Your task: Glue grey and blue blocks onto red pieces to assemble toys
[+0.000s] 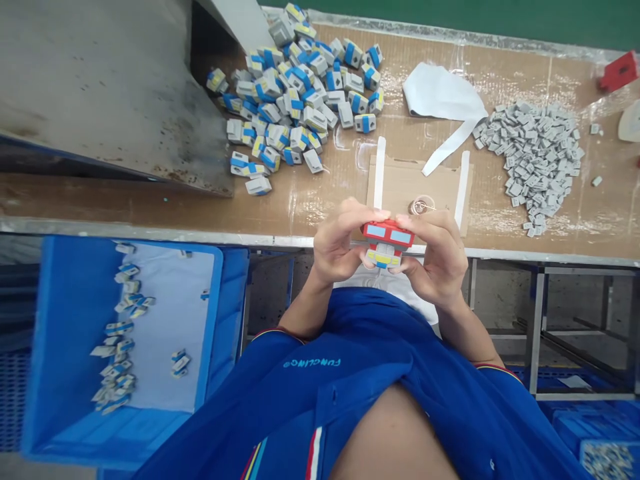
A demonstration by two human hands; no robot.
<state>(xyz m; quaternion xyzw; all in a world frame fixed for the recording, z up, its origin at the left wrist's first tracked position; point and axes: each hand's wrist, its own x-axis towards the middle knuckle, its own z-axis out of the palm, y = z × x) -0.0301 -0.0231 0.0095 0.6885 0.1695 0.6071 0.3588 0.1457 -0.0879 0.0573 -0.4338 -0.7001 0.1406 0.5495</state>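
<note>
Between my two hands, close to my body at the table's front edge, is a small plastic toy body [387, 233]. Its top is red with two light blue windows; the lower part is grey with yellow and blue. My left hand [337, 243] grips its left side, thumb and fingers closed. On the opposite side my right hand [440, 257] pinches it the same way. Just beyond the hands lies a cardboard sheet [420, 180] with white tape strips, and on it a small coil of thin pale cord [421, 204].
Many grey, blue and yellow plastic parts [300, 87] lie heaped at the back left, beside a large metal housing [100, 93]. Small grey pieces [543, 153] are piled right, near white sheet material [440, 93] and a red part [619, 71]. A blue crate [215, 320] stands lower left.
</note>
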